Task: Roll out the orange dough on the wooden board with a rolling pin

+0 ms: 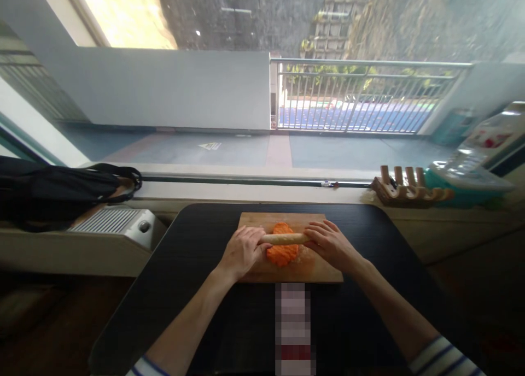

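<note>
A pale wooden rolling pin (285, 239) lies crosswise over a flattened piece of orange dough (283, 254). My left hand (243, 250) is closed around the pin's left end, its thumb reaching toward the dough. Round the right end, the fingers of my right hand (328, 242) are wrapped. Under the dough is a wooden board (254, 221), with crumbs or flour and an orange smear on its right part. The pin hides a strip across the dough's middle.
The board rests on a black table (197, 239) beside a window. Left of it are a black bag (53, 193) and a white slatted appliance (123, 223). On the right of the sill stand a wooden rack (404, 190), a teal container (463, 182) and a plastic bottle (484, 144).
</note>
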A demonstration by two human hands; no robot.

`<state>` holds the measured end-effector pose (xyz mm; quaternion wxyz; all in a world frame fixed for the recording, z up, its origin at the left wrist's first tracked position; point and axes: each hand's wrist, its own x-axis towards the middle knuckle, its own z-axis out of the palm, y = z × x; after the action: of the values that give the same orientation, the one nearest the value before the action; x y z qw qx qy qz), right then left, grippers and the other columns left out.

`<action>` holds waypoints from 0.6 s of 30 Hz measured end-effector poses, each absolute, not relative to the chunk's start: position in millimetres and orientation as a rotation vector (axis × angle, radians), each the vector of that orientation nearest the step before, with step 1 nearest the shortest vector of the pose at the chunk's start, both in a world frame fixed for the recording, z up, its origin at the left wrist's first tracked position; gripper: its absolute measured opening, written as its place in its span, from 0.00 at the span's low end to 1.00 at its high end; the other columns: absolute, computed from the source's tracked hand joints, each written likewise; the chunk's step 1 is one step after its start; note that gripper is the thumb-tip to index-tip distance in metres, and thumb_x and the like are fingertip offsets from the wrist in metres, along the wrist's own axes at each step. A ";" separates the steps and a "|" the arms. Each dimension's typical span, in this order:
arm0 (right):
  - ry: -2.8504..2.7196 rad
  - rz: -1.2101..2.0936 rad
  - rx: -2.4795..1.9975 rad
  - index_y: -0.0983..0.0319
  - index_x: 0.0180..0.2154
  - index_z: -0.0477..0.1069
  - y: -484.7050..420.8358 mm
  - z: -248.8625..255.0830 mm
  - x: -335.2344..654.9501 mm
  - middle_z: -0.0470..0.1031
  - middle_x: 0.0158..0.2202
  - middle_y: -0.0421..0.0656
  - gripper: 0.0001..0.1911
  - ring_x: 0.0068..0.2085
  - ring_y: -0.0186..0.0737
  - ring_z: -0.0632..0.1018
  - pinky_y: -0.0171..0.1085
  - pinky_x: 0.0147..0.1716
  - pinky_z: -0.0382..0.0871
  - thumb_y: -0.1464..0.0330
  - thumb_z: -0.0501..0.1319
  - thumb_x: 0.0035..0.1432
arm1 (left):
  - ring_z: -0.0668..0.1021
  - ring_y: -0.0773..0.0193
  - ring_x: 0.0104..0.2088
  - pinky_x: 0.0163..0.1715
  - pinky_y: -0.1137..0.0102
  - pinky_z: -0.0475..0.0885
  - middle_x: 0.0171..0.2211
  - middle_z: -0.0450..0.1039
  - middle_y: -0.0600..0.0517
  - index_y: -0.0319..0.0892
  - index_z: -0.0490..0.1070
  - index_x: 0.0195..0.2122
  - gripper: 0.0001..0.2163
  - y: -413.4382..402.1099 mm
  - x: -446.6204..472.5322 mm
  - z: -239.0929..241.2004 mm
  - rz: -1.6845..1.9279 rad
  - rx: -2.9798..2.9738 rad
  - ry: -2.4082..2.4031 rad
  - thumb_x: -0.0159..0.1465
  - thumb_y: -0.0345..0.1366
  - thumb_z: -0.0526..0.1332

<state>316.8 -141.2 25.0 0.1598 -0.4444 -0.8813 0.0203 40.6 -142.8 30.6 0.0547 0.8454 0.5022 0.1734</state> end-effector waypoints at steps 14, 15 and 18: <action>-2.412 0.142 -1.606 0.59 0.55 0.65 -154.2 4.3 301.8 0.66 0.60 0.46 0.22 0.63 0.46 0.60 0.53 0.60 0.50 0.59 0.43 0.68 | 0.63 0.50 0.62 0.61 0.52 0.56 0.60 0.64 0.41 0.35 0.65 0.57 0.26 -152.2 60.7 -0.4 0.461 2.641 1.728 0.69 0.47 0.43; -2.398 0.133 -1.630 0.58 0.54 0.66 -151.5 4.3 300.4 0.66 0.60 0.45 0.22 0.62 0.46 0.61 0.53 0.60 0.51 0.59 0.42 0.68 | 0.63 0.50 0.62 0.61 0.52 0.56 0.59 0.64 0.41 0.35 0.66 0.57 0.26 -148.0 62.1 0.1 0.461 2.639 1.741 0.69 0.47 0.43; -2.378 0.094 -1.678 0.56 0.52 0.68 -140.7 4.3 297.4 0.66 0.59 0.44 0.21 0.61 0.46 0.62 0.56 0.59 0.50 0.59 0.41 0.68 | 0.64 0.48 0.61 0.61 0.51 0.56 0.59 0.65 0.40 0.35 0.67 0.56 0.27 -133.2 66.1 2.2 0.458 2.634 1.775 0.68 0.48 0.42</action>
<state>297.4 -140.7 4.3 0.1147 -0.5724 -0.8113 0.0319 66.1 -133.2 2.2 -0.0338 0.8203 0.5529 0.1425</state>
